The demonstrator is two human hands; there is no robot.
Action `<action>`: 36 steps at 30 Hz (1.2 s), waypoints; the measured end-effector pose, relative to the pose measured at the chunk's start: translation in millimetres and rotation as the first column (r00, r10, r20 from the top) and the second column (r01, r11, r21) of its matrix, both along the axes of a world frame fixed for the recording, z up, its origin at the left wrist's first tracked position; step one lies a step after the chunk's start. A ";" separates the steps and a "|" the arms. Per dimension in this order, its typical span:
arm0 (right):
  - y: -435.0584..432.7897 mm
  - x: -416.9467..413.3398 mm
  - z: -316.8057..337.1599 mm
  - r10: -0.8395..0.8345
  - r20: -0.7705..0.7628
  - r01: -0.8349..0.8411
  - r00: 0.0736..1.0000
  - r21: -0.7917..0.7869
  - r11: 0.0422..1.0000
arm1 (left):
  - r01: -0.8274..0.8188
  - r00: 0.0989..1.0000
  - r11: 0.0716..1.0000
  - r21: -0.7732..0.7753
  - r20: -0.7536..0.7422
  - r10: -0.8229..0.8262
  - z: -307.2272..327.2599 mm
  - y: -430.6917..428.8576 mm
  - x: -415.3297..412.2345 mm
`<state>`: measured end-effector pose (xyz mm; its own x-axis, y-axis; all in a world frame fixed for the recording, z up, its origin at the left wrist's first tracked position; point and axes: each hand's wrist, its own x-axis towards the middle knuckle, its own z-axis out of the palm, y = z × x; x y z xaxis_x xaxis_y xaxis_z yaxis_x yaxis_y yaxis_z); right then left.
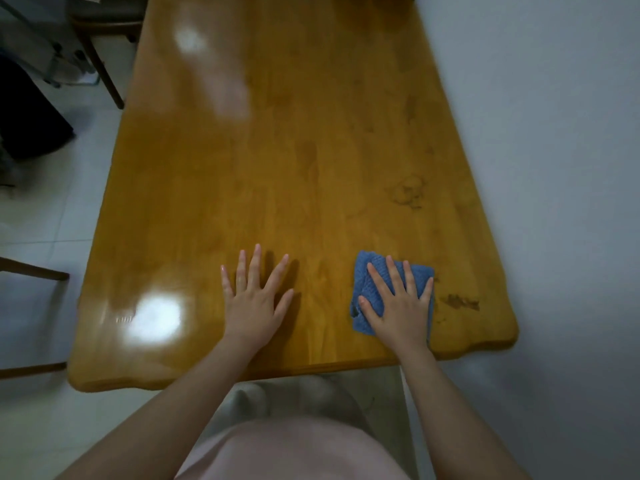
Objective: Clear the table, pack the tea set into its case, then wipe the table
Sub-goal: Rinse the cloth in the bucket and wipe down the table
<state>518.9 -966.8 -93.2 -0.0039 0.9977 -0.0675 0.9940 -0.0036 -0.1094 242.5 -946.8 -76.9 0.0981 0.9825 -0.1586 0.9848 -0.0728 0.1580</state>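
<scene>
A folded blue cloth lies on the wooden table near its front right edge. My right hand presses flat on the cloth with straight, spread fingers. My left hand rests flat on the bare wood to the left of it, fingers spread. Dark smudges mark the wood just right of the cloth, and another patch sits farther back. No tea set or case shows in the head view.
A white wall runs along the table's right side. A wooden chair stands at the far left corner, and chair parts poke in at the left. Pale floor tiles lie left of the table.
</scene>
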 end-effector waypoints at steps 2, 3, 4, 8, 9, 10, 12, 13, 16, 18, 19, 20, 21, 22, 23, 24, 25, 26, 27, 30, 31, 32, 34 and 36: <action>3.3 23.4 0.3 -0.004 0.004 0.004 1.000 -0.004 1.000 | -0.019 1.000 1.000 -0.009 -0.003 0.019 0.5 1.6 13.4; 5.0 35.2 0.4 -0.010 0.008 0.010 1.000 -0.006 1.000 | -0.029 1.000 1.000 -0.005 0.002 0.029 1.1 2.0 20.0; 6.9 47.5 0.3 -0.013 0.011 0.013 1.000 -0.009 1.000 | -0.038 0.999 0.999 -0.001 0.007 0.038 1.9 2.7 26.8; 12.8 80.8 1.2 -0.003 0.023 0.004 1.000 -0.029 1.000 | -0.074 0.997 0.997 -0.009 0.010 0.074 5.0 4.9 47.9; 13.0 82.3 1.2 -0.007 0.025 0.008 1.000 -0.034 0.999 | -0.081 0.997 0.997 -0.013 0.010 0.081 5.8 4.4 51.5; 13.1 81.8 1.6 -0.019 0.028 0.021 0.999 -0.037 0.999 | -0.087 0.996 0.996 -0.016 0.014 0.088 6.6 4.3 55.1; 13.9 72.7 1.0 -0.067 0.028 0.068 0.997 -0.043 0.997 | -0.096 0.995 0.995 -0.020 0.021 0.096 7.6 3.1 57.6; 14.9 66.5 0.4 -0.096 0.025 0.097 0.995 -0.056 0.994 | -0.094 0.995 0.995 -0.021 0.022 0.095 7.5 1.9 57.6; 21.1 37.8 -0.2 -0.103 0.021 0.104 0.994 -0.073 0.992 | -0.084 0.996 0.996 -0.012 0.014 0.085 6.0 -0.6 53.7; 26.8 13.2 0.5 -0.047 0.006 0.047 0.999 -0.070 0.996 | -0.075 0.997 0.997 -0.001 0.019 0.075 5.5 -1.3 50.4; 28.9 2.4 1.0 -0.022 0.001 0.022 1.000 -0.068 0.997 | -0.069 0.997 0.998 0.010 0.024 0.069 5.4 -1.8 48.5; 30.9 -5.5 1.0 -0.007 -0.002 0.006 1.000 -0.063 0.998 | -0.061 0.998 0.998 0.023 0.024 0.060 5.7 -2.3 46.6; 31.8 -9.7 1.1 0.001 -0.003 -0.001 1.000 -0.058 0.998 | -0.051 0.999 0.998 0.031 0.016 0.050 6.3 -2.3 44.7; 31.7 -10.3 1.2 0.010 -0.003 -0.010 1.000 -0.055 0.998 | -0.042 0.999 0.999 0.033 0.008 0.041 6.5 -2.8 42.5; 30.4 -8.0 1.6 0.025 0.000 -0.025 1.000 -0.049 0.998 | -0.033 0.999 0.999 0.035 0.005 0.033 7.2 -2.7 40.5; 27.7 -3.7 1.9 0.045 0.010 -0.045 0.999 -0.043 0.998 | -0.024 1.000 0.999 0.036 0.005 0.024 7.9 -2.2 38.8; 23.3 1.4 2.6 0.062 0.025 -0.061 0.998 -0.038 0.997 | -0.013 1.000 0.999 0.037 0.002 0.013 9.1 -2.0 37.8; 18.3 6.6 3.4 0.066 0.039 -0.065 0.997 -0.033 0.997 | 0.000 1.000 0.999 0.039 -0.004 0.001 10.0 -1.0 36.9; 12.6 12.2 3.8 0.059 0.049 -0.058 0.997 -0.029 0.998 | 0.010 1.000 0.999 0.038 -0.009 -0.009 11.1 -0.5 36.7; -1.8 33.7 5.7 -0.005 0.061 0.006 0.998 -0.018 1.000 | 0.009 1.000 1.000 0.028 -0.016 -0.009 13.9 1.4 39.5; -5.9 42.9 6.0 -0.026 0.059 0.028 0.998 -0.023 0.999 | 0.007 1.000 1.000 0.018 -0.020 -0.007 14.5 1.8 41.6; -8.9 51.4 6.8 -0.042 0.061 0.043 0.997 -0.029 0.999 | 0.006 1.000 1.000 0.011 -0.022 -0.005 13.9 2.6 43.4; -12.9 66.9 7.8 -0.066 0.069 0.070 0.995 -0.048 0.996 | 0.005 1.000 1.000 -0.002 -0.026 -0.005 13.7 4.8 50.0; -13.6 80.9 7.8 -0.093 0.076 0.098 0.993 -0.062 0.993 | 0.009 1.000 1.000 -0.019 -0.021 -0.009 12.9 7.2 60.2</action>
